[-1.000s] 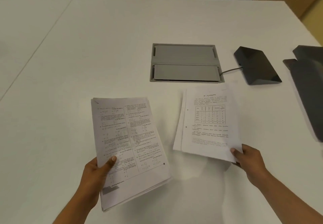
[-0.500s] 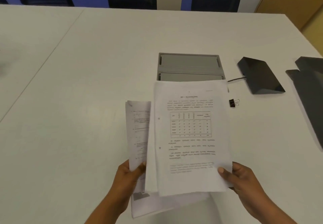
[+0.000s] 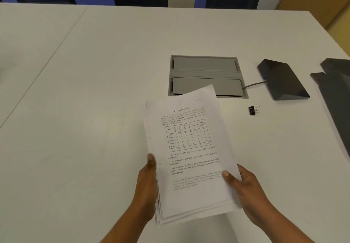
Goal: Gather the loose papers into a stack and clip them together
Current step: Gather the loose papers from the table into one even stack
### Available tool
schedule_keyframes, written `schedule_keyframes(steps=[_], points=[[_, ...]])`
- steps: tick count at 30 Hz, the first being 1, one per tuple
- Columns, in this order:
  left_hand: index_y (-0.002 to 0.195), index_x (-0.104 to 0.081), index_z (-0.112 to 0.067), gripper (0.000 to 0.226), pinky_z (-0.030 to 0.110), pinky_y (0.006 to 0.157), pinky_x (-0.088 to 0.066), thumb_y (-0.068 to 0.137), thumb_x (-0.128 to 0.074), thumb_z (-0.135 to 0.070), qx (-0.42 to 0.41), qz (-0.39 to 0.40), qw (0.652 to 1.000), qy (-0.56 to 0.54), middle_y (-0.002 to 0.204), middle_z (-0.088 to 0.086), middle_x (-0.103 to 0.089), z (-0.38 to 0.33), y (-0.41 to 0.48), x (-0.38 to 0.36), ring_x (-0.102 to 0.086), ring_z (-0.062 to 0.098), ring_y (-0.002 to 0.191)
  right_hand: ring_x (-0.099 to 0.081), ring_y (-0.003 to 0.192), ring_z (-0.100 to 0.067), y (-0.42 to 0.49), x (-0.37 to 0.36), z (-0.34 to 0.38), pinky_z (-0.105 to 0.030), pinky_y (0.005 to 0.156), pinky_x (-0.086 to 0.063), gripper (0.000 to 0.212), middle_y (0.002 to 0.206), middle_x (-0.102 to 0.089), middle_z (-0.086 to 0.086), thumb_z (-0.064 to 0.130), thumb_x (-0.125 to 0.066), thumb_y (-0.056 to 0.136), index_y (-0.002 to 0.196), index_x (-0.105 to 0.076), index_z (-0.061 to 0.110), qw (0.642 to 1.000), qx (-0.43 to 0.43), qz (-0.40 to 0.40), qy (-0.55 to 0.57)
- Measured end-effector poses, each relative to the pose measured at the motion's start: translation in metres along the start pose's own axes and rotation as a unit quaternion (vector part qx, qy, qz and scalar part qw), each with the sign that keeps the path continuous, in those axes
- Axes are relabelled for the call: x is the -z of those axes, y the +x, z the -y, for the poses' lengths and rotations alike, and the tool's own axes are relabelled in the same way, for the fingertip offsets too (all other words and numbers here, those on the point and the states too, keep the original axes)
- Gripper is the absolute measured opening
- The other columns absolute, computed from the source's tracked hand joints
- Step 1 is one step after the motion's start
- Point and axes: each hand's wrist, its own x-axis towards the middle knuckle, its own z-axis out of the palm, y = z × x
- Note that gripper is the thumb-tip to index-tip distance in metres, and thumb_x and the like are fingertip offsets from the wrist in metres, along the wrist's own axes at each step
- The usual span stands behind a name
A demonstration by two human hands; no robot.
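Observation:
One stack of printed papers (image 3: 189, 148) is held above the white table (image 3: 85, 110), its top sheet showing text and a small grid. My left hand (image 3: 146, 184) grips the stack's left edge, thumb on top. My right hand (image 3: 244, 187) grips the lower right edge, thumb on the top sheet. The sheets' edges are slightly uneven along the bottom and left. A small black binder clip (image 3: 252, 109) with silver handles lies on the table to the right of the stack, apart from both hands.
A grey cable hatch (image 3: 206, 76) is set into the table behind the stack. A dark wedge-shaped device (image 3: 282, 79) with a cable sits to its right. Another dark object (image 3: 337, 98) lies at the right edge. The table's far edge meets blue and dark panels.
The two separate bundles, one in each hand, came together; the right bundle now lies on top of the left one as a single stack. The binder clip became visible.

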Motion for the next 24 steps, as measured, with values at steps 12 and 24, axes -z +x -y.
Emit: schedule_keyframes(steps=[12,24], points=[[0.115,-0.071,-0.017,0.025,0.043,0.079,-0.063,0.092,-0.067,-0.008,-0.078,0.041,0.995,0.041,0.110,0.004,-0.078,-0.029,0.042,-0.019,-0.075,0.026,0.097,-0.074,0.100,-0.017,0.041,0.003,0.035,-0.027,0.078,-0.061,0.038,0.112,-0.078,0.003,0.017,-0.077,0.079,0.117,-0.071,0.018,0.995,0.085,-0.013,-0.040],[0.107,-0.063,-0.040,0.041,0.021,0.073,-0.060,0.085,-0.075,-0.007,-0.184,-0.024,0.974,0.133,0.106,-0.007,-0.071,-0.022,0.054,-0.028,-0.068,0.017,0.103,-0.070,0.102,-0.024,0.063,-0.011,0.051,-0.032,0.077,-0.060,0.033,0.108,-0.075,-0.004,0.016,-0.080,0.078,0.108,-0.069,0.025,0.986,0.145,-0.065,-0.049]])
